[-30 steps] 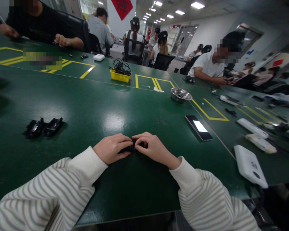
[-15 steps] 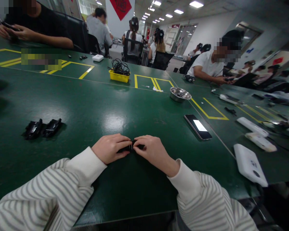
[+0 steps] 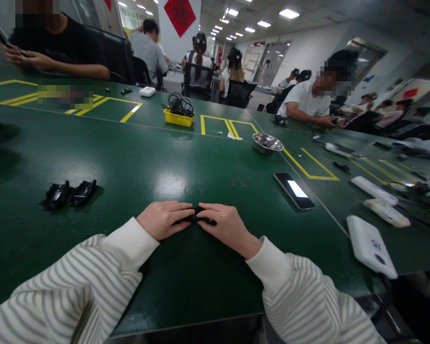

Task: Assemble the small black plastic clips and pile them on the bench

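Note:
Close to the table's near edge, my left hand and my right hand meet fingertip to fingertip around a small black part. Each hand pinches one end of it between thumb and fingers. Most of the part is covered by the fingers, so its kind cannot be made out. To the left on the green table lie two glossy black plastic pieces side by side, apart from my hands. A phone with a lit screen rests to the right of my right hand.
A steel bowl stands beyond the phone. Farther back is a yellow tray heaped with black cables. White devices, one a white power bank, lie at the right. Several people sit around, one person across the table.
The view has shifted slightly, so the table things sit a little lower in it. My fingers have straightened a bit over the black part, which both hands still hold.

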`<state>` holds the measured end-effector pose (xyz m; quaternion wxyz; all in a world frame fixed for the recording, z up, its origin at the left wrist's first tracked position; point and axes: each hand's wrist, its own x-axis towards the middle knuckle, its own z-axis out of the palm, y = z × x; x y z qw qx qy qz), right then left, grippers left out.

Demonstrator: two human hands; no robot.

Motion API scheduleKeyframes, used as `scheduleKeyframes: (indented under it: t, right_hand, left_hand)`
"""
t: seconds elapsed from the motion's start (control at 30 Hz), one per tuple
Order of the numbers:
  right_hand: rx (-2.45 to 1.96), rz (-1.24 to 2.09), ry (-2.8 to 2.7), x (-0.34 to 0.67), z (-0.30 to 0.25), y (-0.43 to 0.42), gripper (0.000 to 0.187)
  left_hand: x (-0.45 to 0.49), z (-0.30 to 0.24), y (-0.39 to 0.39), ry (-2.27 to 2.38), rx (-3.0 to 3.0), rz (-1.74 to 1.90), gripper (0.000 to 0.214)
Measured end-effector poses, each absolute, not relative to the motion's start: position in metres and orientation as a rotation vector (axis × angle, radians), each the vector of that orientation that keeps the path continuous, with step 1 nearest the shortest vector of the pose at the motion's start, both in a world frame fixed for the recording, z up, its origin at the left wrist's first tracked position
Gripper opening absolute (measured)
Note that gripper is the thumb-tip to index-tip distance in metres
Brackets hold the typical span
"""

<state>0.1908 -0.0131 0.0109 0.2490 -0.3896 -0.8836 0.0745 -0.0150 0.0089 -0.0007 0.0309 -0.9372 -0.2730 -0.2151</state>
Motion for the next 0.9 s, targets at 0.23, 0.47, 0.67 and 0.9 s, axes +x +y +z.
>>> scheduleKeyframes:
  t: [0.23,0.47,0.67,0.9]
  right_hand:
    - [-0.958,0.174,-2.384,0.158,-0.003,0.001,0.020]
    - [-0.773,0.096,-2.503,0.087,-0.007,0.020,0.025]
    - [-0.767,0.065,-2.524,0.039,-0.004,0.028,0.022]
    - [-0.772,0.206,-2.445,0.046,0.003,0.026,0.032]
  left_hand:
    - [-0.049,-0.004,0.012,-0.920,-2.783,-0.673,0.028]
    - [-0.118,0.001,0.002,-1.304,-2.678,-0.603,0.027]
    - [-0.154,0.006,-0.004,-1.511,-2.552,-0.499,0.031]
    - [-0.158,0.007,-0.002,-1.644,-2.223,-0.205,0.043]
